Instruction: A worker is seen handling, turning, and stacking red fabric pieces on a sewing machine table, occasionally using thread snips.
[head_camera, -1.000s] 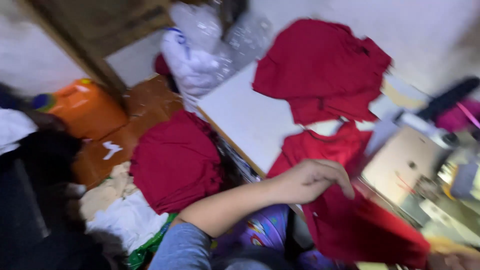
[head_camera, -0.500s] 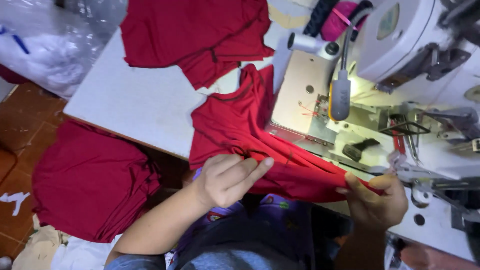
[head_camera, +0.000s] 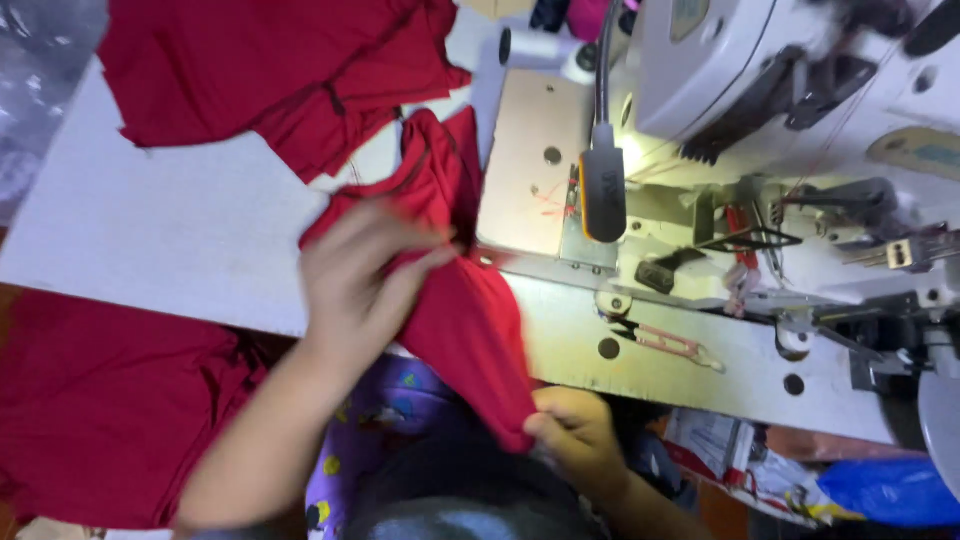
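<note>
Your left hand (head_camera: 365, 275) lies blurred on a red cloth piece (head_camera: 455, 290), fingers curled loosely over it; how firmly it grips cannot be told. Your right hand (head_camera: 575, 435) pinches the same cloth's lower end between fingers and thumb, near your body. The cloth stretches between your hands, across the edge of the white table (head_camera: 190, 240). Right of your hands stands a sewing machine (head_camera: 760, 130). Beyond your left hand lies a red fabric pile (head_camera: 270, 70).

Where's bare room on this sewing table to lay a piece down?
The white tabletop is bare between the red fabric pile and its near edge, beside the left hand. Around the grey sewing machine, it's crowded.
</note>
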